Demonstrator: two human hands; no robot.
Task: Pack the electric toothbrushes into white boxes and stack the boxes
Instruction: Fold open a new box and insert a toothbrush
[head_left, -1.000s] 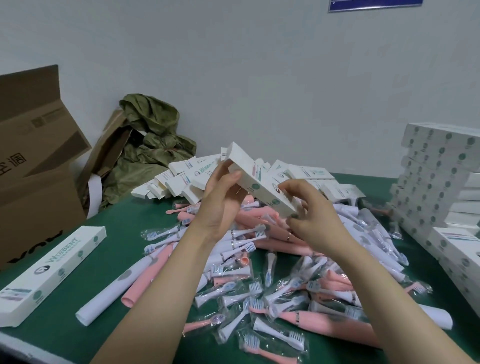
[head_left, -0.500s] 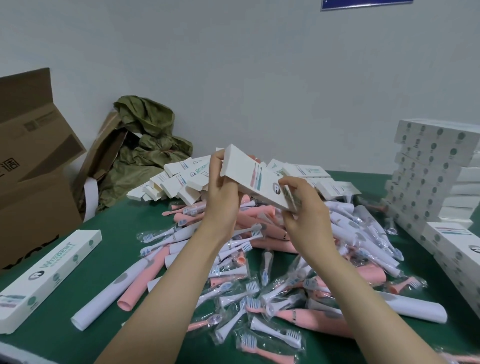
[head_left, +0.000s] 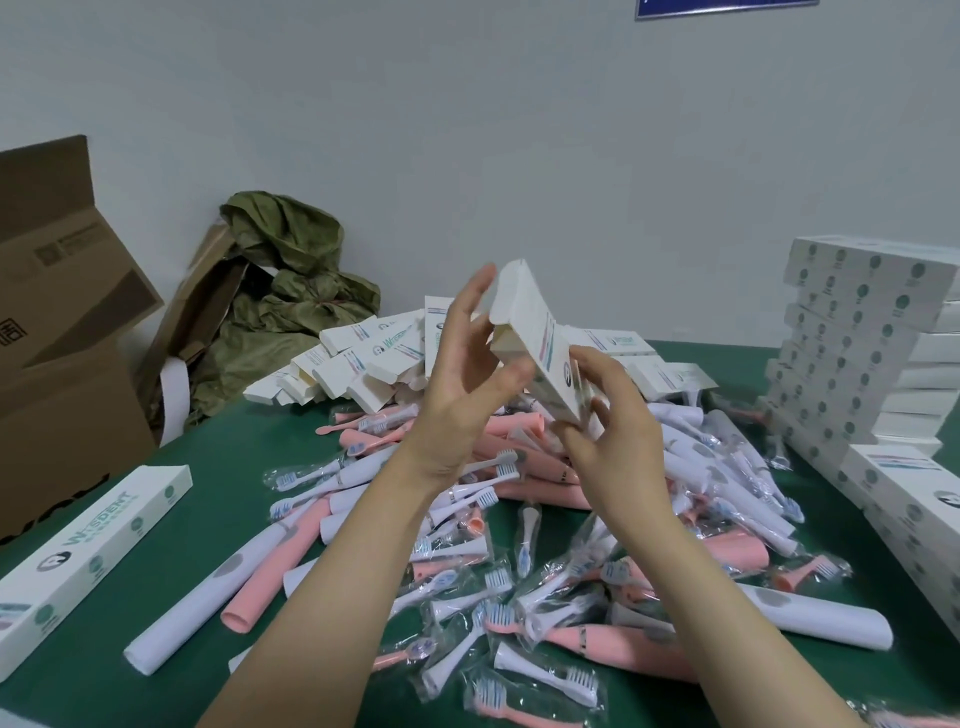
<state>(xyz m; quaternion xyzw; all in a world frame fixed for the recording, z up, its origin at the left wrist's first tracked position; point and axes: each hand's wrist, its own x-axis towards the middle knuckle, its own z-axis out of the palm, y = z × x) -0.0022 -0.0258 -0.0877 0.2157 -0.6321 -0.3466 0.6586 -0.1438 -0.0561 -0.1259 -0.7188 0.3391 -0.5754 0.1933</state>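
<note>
I hold one white toothbrush box (head_left: 540, 338) up above the pile, tilted, with its upper end flap open. My right hand (head_left: 613, 431) grips the lower end of the box. My left hand (head_left: 462, 379) is at the open upper end, thumb under the box and fingers stretched up beside the flap. Below lies a heap of pink and white toothbrush handles (head_left: 524, 467) and bagged brush heads (head_left: 467, 603). Behind it lies a pile of open white boxes (head_left: 353, 369). A stack of shut boxes (head_left: 857, 353) stands at the right.
A single shut box (head_left: 88, 561) lies at the left on the green table (head_left: 249, 467). Brown cardboard cartons (head_left: 57, 338) stand at the far left, with crumpled green wrapping (head_left: 291, 291) against the wall. More shut boxes (head_left: 914, 509) lie at the right edge.
The box has been tipped more upright and its upper flap has come open. My left hand's fingers have straightened beside the flap. My right hand has slid lower on the box.
</note>
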